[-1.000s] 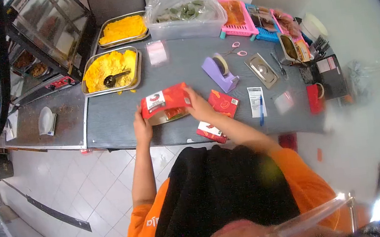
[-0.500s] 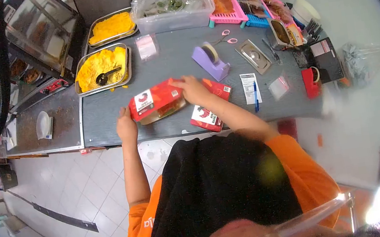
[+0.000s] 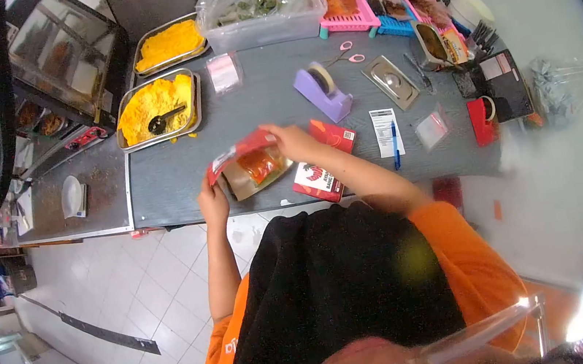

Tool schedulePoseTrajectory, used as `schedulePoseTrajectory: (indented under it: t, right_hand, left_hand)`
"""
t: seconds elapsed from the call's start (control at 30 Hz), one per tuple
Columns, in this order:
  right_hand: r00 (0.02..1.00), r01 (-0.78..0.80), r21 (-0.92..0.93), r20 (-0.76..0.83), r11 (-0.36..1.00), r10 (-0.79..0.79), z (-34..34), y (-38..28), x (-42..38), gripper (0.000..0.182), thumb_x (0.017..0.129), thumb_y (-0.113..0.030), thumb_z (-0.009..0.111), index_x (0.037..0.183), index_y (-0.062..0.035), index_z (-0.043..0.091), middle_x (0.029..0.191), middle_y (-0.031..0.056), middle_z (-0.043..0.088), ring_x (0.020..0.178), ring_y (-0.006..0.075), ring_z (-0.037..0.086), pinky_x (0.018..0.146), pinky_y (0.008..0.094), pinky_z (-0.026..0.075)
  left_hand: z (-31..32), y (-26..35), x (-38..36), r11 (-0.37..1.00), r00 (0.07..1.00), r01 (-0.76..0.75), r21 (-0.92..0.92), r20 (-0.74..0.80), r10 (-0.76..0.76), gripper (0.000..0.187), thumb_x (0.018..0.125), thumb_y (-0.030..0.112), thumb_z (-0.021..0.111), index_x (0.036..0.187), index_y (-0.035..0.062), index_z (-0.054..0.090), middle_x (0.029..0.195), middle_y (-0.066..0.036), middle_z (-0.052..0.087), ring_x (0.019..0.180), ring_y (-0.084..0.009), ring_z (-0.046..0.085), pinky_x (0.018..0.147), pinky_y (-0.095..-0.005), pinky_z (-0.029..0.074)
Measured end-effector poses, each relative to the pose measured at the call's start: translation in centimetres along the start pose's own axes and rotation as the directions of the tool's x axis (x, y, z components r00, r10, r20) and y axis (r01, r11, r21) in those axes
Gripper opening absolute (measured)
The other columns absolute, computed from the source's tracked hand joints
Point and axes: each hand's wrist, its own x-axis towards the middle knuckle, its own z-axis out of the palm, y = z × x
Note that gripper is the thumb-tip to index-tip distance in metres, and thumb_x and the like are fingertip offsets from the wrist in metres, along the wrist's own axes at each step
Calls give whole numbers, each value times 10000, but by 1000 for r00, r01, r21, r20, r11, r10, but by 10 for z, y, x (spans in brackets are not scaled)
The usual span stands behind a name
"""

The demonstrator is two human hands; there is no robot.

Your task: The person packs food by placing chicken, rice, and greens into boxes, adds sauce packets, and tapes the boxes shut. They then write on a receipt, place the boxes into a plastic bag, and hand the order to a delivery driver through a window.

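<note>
Near the table's front edge, I hold a red printed cardboard sleeve point(image 3: 239, 149) between my two hands. My left hand point(image 3: 213, 203) is closed on its left end, and my right hand point(image 3: 294, 142) grips the right end. Beneath the sleeve's tilted top shows a brown paper food tray point(image 3: 239, 186), with orange-red and green food point(image 3: 257, 164) visible in it. Just right of my right hand, partly behind my forearm, lies another red printed box point(image 3: 317, 180), flat on the table.
Two metal trays of yellow rice point(image 3: 153, 112) point(image 3: 170, 45) stand at the left, a black spoon point(image 3: 165, 119) in the nearer one. Behind is a plastic tub point(image 3: 264, 31) of green leaves. To the right are a purple tape dispenser point(image 3: 324, 94), scissors point(image 3: 347, 54), a receipt point(image 3: 386, 133) and pen point(image 3: 395, 145).
The sleeve has tipped up, so its printed top is less visible and more of the tray and food shows. My left hand has shifted to the right.
</note>
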Motion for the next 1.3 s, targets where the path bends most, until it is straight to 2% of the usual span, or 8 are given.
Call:
schedulePoseTrajectory:
  t: [0.13, 0.23, 0.37, 0.43, 0.63, 0.77, 1.17, 1.3]
  right_hand:
    - [956, -99, -78, 270, 992, 117, -11, -7, -19, 660, 772, -206, 529, 1324, -104, 182, 1048, 260, 511, 967, 372, 510, 801, 419, 413]
    - [972, 227, -488, 165, 843, -166, -9, 0, -24, 881, 730, -376, 589, 1331, -23, 49, 1281, 262, 295, 1200, 349, 303, 961, 477, 263]
    - [900, 368, -470, 396, 803, -180, -34, -5, -10, 996, 663, -508, 609, 1319, 20, 77, 1381, 193, 99, 1286, 307, 92, 1016, 503, 112]
    - [847, 485, -441, 451, 756, -280, -39, 0, -3, 1004, 653, -518, 611, 1320, 17, 84, 1379, 191, 110, 1285, 304, 101, 1017, 496, 127]
    - [774, 529, -151, 489, 835, -402, -31, 7, 3, 845, 643, -388, 663, 1315, -93, 245, 1382, 170, 131, 1283, 304, 117, 1009, 440, 203]
    - [781, 548, -221, 481, 807, -398, -25, 6, 5, 624, 671, -240, 640, 1246, -208, 399, 1358, 182, 200, 1259, 326, 188, 983, 385, 285]
    - [835, 519, -428, 441, 740, -330, -7, 5, -14, 575, 790, -240, 486, 1316, -266, 255, 1400, 147, 33, 1281, 351, 68, 983, 560, 167]
    - [883, 227, -515, -250, 827, -398, -49, -2, -18, 469, 786, -270, 505, 1201, -75, 405, 1282, 192, 308, 1204, 360, 256, 946, 521, 238]
  left_hand:
    - [-3, 14, -16, 997, 993, 29, 67, 113, -37, 520, 779, 93, 454, 1272, 108, 289, 779, -254, 553, 718, -409, 542, 628, -415, 423]
    - [2, 4, -26, 972, 973, -95, 213, 228, 45, 681, 767, 117, 515, 1333, 127, 138, 1132, -267, 455, 1035, -429, 439, 872, -410, 357]
    - [5, -18, -28, 972, 927, -214, -99, 294, 234, 922, 676, 183, 672, 1335, 41, 44, 1349, -237, 182, 1261, -349, 181, 996, -474, 169]
    - [9, -27, -23, 911, 852, 52, -410, 494, 173, 921, 704, 140, 651, 1334, 39, -13, 1373, -234, 86, 1279, -342, 95, 1014, -363, 177]
    - [-2, -6, -13, 901, 838, -347, -260, 344, 423, 861, 656, 234, 710, 1333, 84, 201, 1384, -227, -1, 1286, -315, 82, 1002, -367, 212]
    - [-5, 10, 1, 940, 870, -336, -59, 364, 333, 750, 548, 264, 762, 1223, 202, 440, 1352, -175, 224, 1172, -329, 360, 921, -358, 362]
    - [12, -11, -14, 940, 821, -337, -53, 473, 321, 599, 797, 240, 528, 1326, 224, 246, 1386, -214, -50, 1277, -387, -27, 1010, -484, 93]
    - [7, 11, -26, 848, 870, -407, 340, 428, 246, 710, 762, 395, 540, 1346, 215, 179, 1395, -193, 11, 1280, -379, -7, 928, -639, 35]
